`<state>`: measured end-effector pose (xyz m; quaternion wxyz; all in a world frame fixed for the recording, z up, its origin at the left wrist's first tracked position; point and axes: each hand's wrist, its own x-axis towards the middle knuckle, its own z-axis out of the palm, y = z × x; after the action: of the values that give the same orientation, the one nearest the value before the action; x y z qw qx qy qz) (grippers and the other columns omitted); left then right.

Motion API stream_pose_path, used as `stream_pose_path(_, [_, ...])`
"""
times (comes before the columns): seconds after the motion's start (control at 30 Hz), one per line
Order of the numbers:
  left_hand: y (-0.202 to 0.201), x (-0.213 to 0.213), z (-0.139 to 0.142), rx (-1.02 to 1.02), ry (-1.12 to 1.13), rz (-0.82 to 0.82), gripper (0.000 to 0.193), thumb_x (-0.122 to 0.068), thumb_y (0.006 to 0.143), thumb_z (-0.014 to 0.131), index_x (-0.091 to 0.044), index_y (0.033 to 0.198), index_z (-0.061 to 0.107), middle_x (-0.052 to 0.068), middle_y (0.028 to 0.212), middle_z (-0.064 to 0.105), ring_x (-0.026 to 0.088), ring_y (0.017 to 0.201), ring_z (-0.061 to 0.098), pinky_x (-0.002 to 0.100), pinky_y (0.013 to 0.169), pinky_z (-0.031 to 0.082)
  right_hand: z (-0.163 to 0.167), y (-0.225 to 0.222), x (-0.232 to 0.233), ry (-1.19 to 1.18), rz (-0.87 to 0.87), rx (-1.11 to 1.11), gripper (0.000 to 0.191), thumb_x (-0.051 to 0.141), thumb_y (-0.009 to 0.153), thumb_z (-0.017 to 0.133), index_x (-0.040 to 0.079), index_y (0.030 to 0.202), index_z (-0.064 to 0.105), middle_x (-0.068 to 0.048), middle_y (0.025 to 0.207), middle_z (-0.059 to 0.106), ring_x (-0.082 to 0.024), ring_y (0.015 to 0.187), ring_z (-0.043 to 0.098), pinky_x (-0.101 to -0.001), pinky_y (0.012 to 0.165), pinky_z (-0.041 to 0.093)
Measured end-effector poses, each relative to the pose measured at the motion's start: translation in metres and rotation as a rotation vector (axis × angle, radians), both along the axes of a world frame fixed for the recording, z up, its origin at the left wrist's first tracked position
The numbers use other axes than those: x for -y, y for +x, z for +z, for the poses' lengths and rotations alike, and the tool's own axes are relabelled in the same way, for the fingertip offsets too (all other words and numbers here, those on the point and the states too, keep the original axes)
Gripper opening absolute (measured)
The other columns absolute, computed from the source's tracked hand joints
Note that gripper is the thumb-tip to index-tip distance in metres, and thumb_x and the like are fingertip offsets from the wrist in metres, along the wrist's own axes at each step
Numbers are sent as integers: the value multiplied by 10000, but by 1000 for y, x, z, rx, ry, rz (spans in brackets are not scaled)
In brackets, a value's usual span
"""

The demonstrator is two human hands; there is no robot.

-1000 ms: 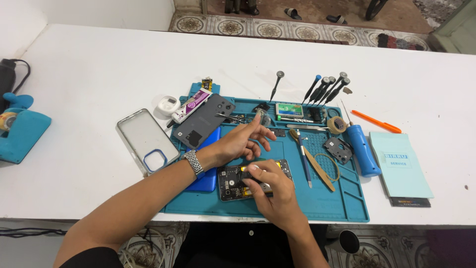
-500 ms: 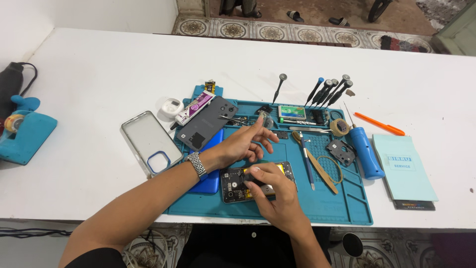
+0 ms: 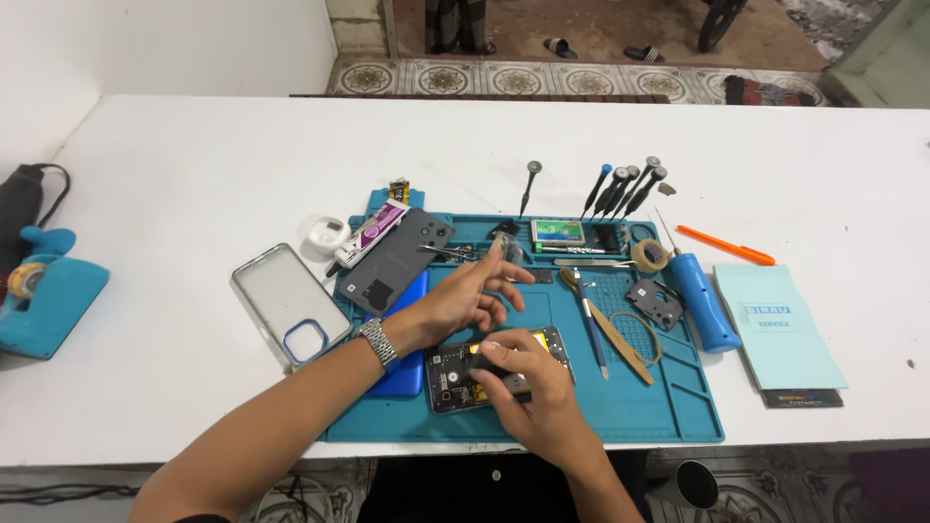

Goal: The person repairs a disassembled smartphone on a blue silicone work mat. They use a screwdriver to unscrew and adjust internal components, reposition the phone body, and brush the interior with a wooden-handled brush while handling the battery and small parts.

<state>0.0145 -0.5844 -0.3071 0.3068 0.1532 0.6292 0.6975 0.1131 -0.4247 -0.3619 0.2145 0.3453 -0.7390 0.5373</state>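
The right hand pinches the opened phone near the blue mat's front edge; the left hand, fingers spread, hovers; a slip could scatter loose parts.

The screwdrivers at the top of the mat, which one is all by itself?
The lone screwdriver left of the bunch; it stands apart on the white table, while the others lie bunched together.

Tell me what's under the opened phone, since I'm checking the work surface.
The opened phone lies on the teal repair mat, beside a blue phone part. The right hand covers its middle, so whatever lies beneath there is hidden.
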Motion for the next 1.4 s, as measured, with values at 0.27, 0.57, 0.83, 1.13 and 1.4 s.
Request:
stream_pose_path(0.27, [3,-6,0,-16,-16,-24,838,-687,992,217,-39,1401,556,56,931,642,78,712,597,199,547,495,2,3,-2,42,-4,-67,512,-13,881,792,106,1321,559,-133,1096,660,-241,931,693,-330,756,568])
stream_pose_path(0.57, [33,22,42,-978,-528,-108,329,-238,1013,563,-31,1264,607,137,1156,711,277,1018,715,382,867,561,15,-7,-17,0,-40,-9,473,-43,878,771,64,1285,556,-148,1158,712,-271,1020,748,-316,787,622])
stream_pose_path(0.83, [96,30,-32,-828,-611,323,541,-112,813,740,-42,1333,609,159,1079,744,303,948,741,390,760,578,4,-3,-16,51,-7,55,386,1,932,792,61,1254,587,-136,1186,719,-241,1065,753,-313,865,632])
stream_pose_path(1.13, [76,47,-88,-691,-510,651,275,-178,812,788,-45,1052,764,95,895,807,158,779,810,294,676,608,78,-34,-89,-242,46,178,759,147,1046,677,38,1639,214,-167,1273,713,-198,1008,718,-360,909,612])
stream_pose_path(1.4, [98,63,-86,-719,-582,632,292,-143,784,818,-42,1051,752,96,842,790,146,755,797,290,654,597,113,-63,-142,-63,-313,489,658,198,1027,555,-21,1587,288,-205,1040,752,-200,789,719,-344,671,603])
